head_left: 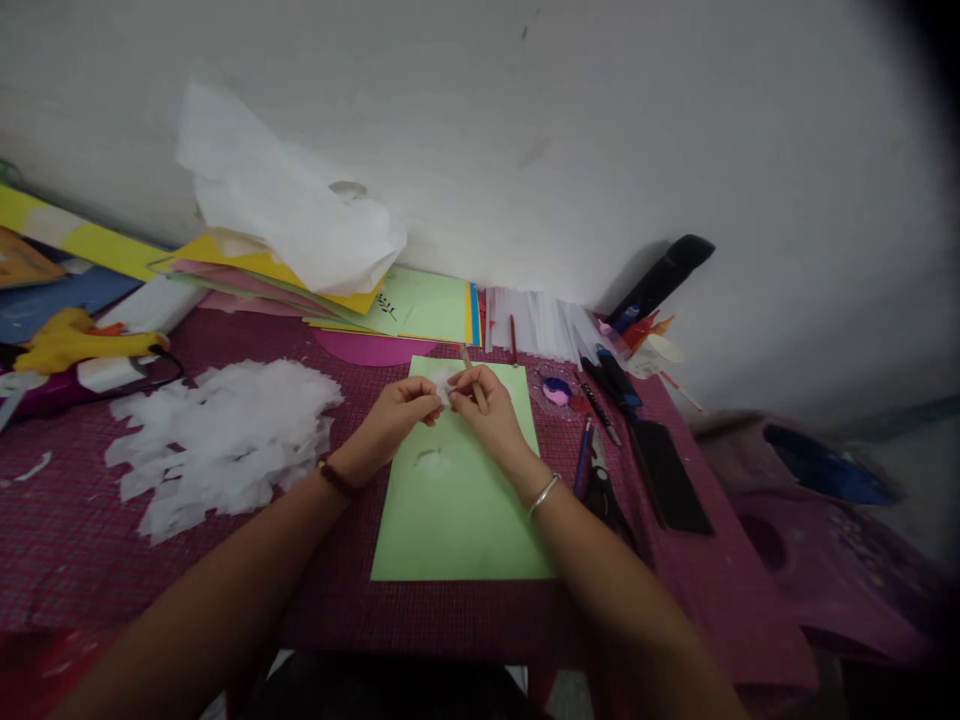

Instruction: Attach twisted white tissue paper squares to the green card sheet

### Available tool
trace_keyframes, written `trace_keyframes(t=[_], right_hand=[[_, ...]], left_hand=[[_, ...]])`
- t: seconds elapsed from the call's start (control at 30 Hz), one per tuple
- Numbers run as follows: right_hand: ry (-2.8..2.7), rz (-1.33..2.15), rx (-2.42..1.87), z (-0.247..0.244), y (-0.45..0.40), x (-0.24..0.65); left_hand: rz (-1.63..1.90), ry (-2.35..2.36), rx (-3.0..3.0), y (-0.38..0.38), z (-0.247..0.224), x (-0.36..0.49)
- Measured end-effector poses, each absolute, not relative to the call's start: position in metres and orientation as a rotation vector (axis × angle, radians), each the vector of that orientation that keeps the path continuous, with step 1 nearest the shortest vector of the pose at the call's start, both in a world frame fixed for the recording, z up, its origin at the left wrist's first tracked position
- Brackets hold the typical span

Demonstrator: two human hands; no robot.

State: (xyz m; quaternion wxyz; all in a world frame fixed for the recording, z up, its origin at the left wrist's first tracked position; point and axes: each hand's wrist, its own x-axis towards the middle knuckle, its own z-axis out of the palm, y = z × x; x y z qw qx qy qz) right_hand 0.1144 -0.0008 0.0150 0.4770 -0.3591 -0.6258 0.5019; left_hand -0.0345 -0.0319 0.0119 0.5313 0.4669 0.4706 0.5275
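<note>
A pale wall [525, 150] stands behind the far edge of the dark red tabletop [67, 510]. A big crumpled white sheet [285, 205] sits on a stack of colored paper [262, 275] by the far edge, left of the middle. A green sheet [480, 510] lies flat near the middle of the near edge, under both hands. It has one small pale spot with a dark mark on it. Left of the green sheet is a loose heap of white bits [225, 430], spread on the tabletop. A flat black board [671, 475] lies along the right edge.

The left hand [409, 405] and the right hand [491, 405] are close together over the far half of the green sheet. White strips [536, 320] lie in a row by the far edge, right of the middle. A yellow glue gun [82, 345] is on the far left part. Scissors [600, 490] lie between the green sheet and the black board.

The right hand is curled around a thin tan stick [478, 392]. A red pencil [514, 340] lies just past the green sheet's far edge. The smallest thing is a white bit [443, 384], pinched between the fingertips of both hands, above the green sheet.
</note>
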Motion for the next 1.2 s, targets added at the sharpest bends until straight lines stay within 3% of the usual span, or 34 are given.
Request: trace_keyframes(t=[0.17, 0.53, 0.77, 1.2], right_hand=[[-1.678, 0.893, -0.765, 0.025, -0.006, 0.115], [-1.568, 1.165, -0.854, 0.02, -0.005, 0.113], [-1.44, 1.253, -0.897, 0.009, 0.002, 0.116], [-1.81, 0.81, -0.928, 0.025, -0.014, 0.111]], left_hand=[[1.3, 1.149, 1.173, -0.034, 0.013, -0.036], [1.282, 1.257, 1.403, -0.036, 0.014, -0.035], [1.237, 1.104, 1.011, -0.031, 0.007, -0.039], [1.246, 0.99, 0.85, -0.033, 0.014, -0.031]])
